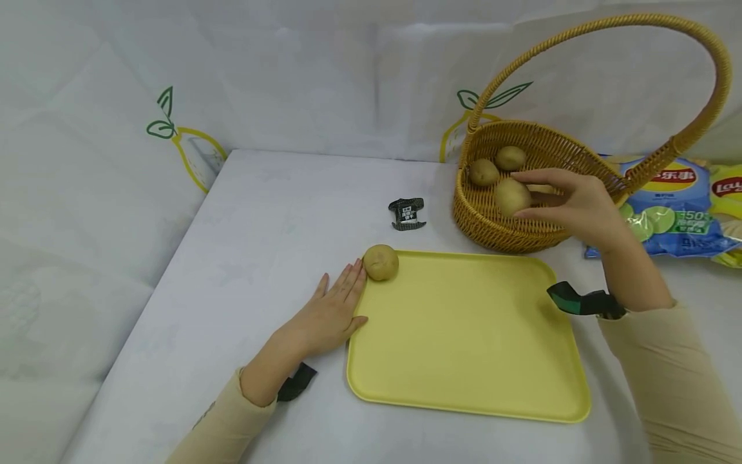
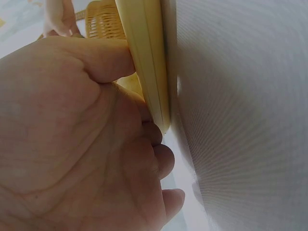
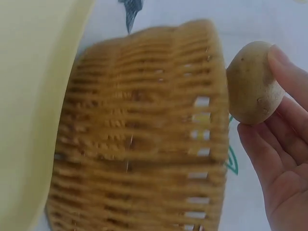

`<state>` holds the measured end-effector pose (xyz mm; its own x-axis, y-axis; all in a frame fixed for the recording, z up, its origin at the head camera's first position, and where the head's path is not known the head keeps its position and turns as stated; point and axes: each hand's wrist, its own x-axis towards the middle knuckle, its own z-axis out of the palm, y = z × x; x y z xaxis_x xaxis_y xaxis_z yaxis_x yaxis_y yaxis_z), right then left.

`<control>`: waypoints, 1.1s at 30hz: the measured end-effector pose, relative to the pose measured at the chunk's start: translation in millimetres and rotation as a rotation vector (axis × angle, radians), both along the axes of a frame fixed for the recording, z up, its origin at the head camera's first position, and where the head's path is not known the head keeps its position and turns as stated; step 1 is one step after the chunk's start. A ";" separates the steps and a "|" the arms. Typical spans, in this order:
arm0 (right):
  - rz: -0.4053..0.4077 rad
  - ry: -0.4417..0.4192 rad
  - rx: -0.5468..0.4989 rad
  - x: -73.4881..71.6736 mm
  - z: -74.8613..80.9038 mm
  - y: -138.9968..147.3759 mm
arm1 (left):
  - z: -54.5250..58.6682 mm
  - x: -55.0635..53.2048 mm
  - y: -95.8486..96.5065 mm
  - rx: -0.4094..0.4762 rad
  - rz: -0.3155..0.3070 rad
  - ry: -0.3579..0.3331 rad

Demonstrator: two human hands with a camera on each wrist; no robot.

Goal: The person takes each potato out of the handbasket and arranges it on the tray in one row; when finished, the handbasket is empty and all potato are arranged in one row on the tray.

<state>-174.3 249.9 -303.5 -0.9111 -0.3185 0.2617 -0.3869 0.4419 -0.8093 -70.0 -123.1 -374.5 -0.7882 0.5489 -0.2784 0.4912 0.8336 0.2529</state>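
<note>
A bare left hand [image 2: 82,139] fills nine o'clock, its thumb touching a smooth pale-yellow tray [image 2: 144,53] at twelve; toward eleven, a woven tan wicker basket [image 2: 103,23] and another bare hand [image 2: 58,18].

Free rm over tray [image 1: 464,335]; basket hndl [image 1: 649,20] upper R

Tray [image 1: 469,335] across the lower centre of the frame, lone potato [image 1: 381,262] sitting on its upper-left corner, left hand [image 1: 333,312] along its left edge, fingertips just beside that potato. Behind the tray, upper right, stands the basket [image 1: 495,240]: inside it a front potato [image 1: 484,173] at the left, a rear potato [image 1: 511,158] behind and right of that. Right hand [image 1: 580,203] over the basket, the held potato [image 1: 513,197] at its fingertips! Small packet [image 1: 407,214] left of the basket, behind the tray; snack bags [image 1: 666,219] at far right.
</note>
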 end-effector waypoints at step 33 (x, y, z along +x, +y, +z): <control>0.362 -0.048 -0.031 16.0 -41.3 -102.1 | -0.5 -0.9 -0.5 0.003 -0.009 0.000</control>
<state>-158.2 147.9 -344.7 -0.7524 -0.6150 0.2357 -0.4750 0.2588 -0.8411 -70.9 -123.6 -375.0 -0.7834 0.5565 -0.2768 0.4983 0.8285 0.2555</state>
